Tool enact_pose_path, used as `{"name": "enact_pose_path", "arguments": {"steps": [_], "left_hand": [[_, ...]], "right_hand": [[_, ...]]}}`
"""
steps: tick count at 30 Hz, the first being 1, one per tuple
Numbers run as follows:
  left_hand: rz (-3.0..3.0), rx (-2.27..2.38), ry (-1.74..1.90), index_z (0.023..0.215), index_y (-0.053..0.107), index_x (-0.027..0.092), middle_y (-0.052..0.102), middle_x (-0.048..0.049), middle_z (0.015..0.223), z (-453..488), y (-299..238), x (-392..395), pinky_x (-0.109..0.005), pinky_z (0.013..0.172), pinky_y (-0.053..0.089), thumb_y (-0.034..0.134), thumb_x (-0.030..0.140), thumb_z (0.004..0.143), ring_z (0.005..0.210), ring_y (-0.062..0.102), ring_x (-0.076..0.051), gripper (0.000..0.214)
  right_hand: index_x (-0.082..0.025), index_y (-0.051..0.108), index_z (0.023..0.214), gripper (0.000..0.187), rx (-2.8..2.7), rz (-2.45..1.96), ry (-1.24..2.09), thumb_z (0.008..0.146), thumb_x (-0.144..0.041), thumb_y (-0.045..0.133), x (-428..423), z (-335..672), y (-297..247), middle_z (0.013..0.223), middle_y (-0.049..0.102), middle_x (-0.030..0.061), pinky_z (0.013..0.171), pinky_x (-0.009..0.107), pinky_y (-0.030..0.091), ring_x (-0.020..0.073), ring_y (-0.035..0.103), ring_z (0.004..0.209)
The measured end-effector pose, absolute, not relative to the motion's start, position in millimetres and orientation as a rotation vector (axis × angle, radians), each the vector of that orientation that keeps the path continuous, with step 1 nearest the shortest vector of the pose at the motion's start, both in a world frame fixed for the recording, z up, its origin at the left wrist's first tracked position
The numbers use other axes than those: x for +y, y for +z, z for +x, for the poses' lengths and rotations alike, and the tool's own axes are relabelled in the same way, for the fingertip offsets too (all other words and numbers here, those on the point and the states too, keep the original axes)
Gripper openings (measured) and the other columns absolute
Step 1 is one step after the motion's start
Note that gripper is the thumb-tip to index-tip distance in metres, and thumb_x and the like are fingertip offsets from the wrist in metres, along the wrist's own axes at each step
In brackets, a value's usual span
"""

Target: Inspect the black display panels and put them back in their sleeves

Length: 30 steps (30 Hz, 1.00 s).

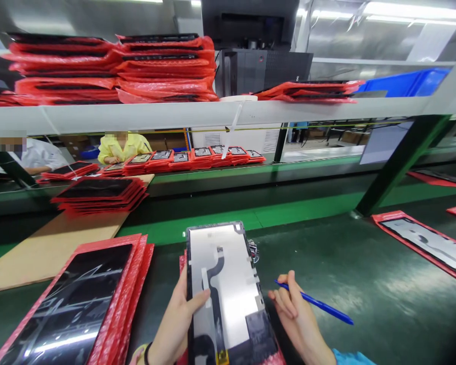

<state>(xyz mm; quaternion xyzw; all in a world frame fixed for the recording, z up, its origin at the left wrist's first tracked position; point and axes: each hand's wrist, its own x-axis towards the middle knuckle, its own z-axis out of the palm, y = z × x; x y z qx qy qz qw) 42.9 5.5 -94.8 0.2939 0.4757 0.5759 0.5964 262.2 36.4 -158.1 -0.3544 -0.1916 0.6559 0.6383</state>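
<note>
My left hand (178,317) grips the left edge of a flat display panel (228,289), thumb lying across its silvery back. The panel is held tilted above a red bubble-wrap sleeve (183,261) that peeks out beneath it. A dark flex cable runs down the panel's middle. To the right of the panel, my right hand (294,309) holds a blue pen (319,304) between closed fingers, its tip pointing toward the panel's right edge. Both hands hover over the dark green conveyor belt (357,284).
A stack of dark panels in red sleeves (79,299) lies at the lower left. More stacks (99,195) sit on a brown board. A panel in a sleeve (421,241) rests on the belt at right. Red stacks (110,68) fill the shelf above. Two seated people work behind.
</note>
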Motion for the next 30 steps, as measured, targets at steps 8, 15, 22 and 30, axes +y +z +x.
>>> {"name": "enact_pose_path", "arguments": {"steps": [8,15,22,30], "left_hand": [[0.93,1.123,1.499,0.139,0.039,0.03,0.064,-0.001,0.127,27.5,-56.4,13.4,-0.03,0.093,0.05,0.075,0.027,0.071,0.116,0.059,-0.025,0.078],[0.918,1.213,1.636,0.138,0.043,0.03,0.068,0.0009,0.121,21.3,-29.5,20.6,-0.022,0.079,0.054,0.083,0.036,0.057,0.114,0.06,-0.027,0.09],[0.936,1.223,1.746,0.135,0.045,0.031,0.074,0.0016,0.108,17.1,-9.6,28.2,-0.024,0.068,0.058,0.085,0.04,0.053,0.095,0.069,-0.027,0.092],[1.175,1.37,1.839,0.087,0.067,0.019,0.078,-0.0025,0.08,7.2,-9.1,31.4,-0.021,0.068,0.057,0.083,0.038,0.057,0.077,0.073,-0.022,0.039]], "right_hand": [[-0.022,0.072,0.097,0.042,-0.929,-0.893,1.47,0.069,-0.052,0.076,35.4,262.3,-107.7,0.092,0.075,0.0081,0.077,0.036,0.051,0.0253,0.068,0.086],[-0.023,0.073,0.079,0.021,-1.369,-0.961,1.083,0.065,-0.039,0.076,35.7,249.0,-61.6,0.056,0.054,-0.0031,0.052,0.027,0.04,0.0149,0.048,0.054],[-0.02,0.068,0.089,0.015,-1.59,-0.905,1.047,0.077,-0.027,0.066,57.0,226.7,-25.1,0.057,0.054,-0.0052,0.051,0.023,0.04,0.0114,0.05,0.052],[-0.031,0.046,0.129,0.054,-1.352,-0.622,1.053,0.08,-0.028,0.069,82.9,214.9,-22.3,0.143,0.049,0.0071,0.108,0.04,0.037,0.0234,0.047,0.13]]}}
